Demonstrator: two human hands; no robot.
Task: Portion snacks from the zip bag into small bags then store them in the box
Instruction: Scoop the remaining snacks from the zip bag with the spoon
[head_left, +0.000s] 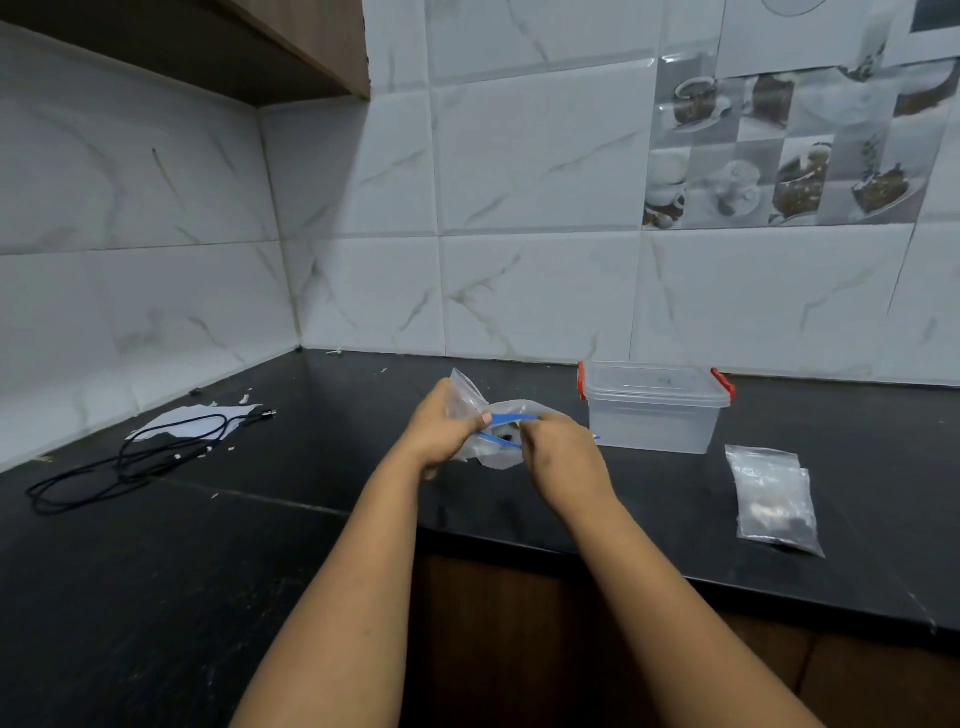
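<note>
Above the black counter I hold a clear zip bag with a blue zip strip. My left hand grips its left side, and a small clear bag sticks up by that hand. My right hand pinches the bag's right side at the zip. The mouth looks pulled apart, and something dark shows inside. A clear plastic box with red clips and its lid on stands just right of my hands. Small clear bags holding some snacks lie further right on the counter.
A black cable lies coiled at the left, partly on a white paper. Small white scraps dot the counter near the tiled wall. A wooden cabinet hangs at the upper left. The counter's front edge runs just below my forearms.
</note>
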